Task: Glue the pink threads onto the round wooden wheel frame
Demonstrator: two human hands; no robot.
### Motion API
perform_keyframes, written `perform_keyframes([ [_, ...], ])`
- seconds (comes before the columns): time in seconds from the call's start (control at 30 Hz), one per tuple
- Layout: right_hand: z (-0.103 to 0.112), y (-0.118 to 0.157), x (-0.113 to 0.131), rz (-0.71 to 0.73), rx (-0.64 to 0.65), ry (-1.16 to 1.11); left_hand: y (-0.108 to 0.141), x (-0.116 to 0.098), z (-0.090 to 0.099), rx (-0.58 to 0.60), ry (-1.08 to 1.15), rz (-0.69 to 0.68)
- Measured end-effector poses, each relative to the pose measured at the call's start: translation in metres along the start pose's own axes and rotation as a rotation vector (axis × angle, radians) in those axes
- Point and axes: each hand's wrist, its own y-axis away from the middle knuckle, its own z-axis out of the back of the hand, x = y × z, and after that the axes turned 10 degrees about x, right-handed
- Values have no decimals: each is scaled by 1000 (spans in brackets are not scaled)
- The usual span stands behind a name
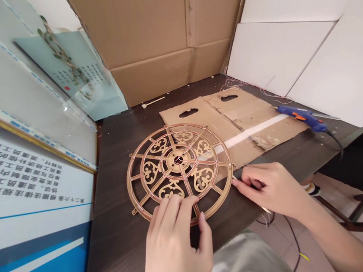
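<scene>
A round gold openwork wheel frame (179, 171) with scroll patterns and thin wire along its spokes lies flat on the dark table (123, 230). My left hand (175, 241) rests on its near rim, fingers spread over the frame and thumb beside it. At the frame's right edge my right hand (269, 189) pinches something thin, which is too small to identify.
A flattened cardboard sheet (232, 117) lies behind the frame, with a blue glue gun (304, 118) at its right end. A cardboard box (157, 38) and white foam boards (306, 52) stand at the back. Printed sign boards (25, 180) lean on the left.
</scene>
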Motion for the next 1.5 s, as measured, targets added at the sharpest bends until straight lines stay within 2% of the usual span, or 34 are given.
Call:
perform_keyframes([
  [0.3,-2,-1,-2,-9,5,-8,0,1,-3,-33,-87,-4],
  [0.5,0,0,0,-2,1,-8,-2,2,-2,-6,-64,15],
  [0.7,-1,0,0,-7,2,-11,-1,2,-2,-26,-49,36],
  [1.5,0,-1,0,-11,9,-2,-3,0,1,43,-32,23],
])
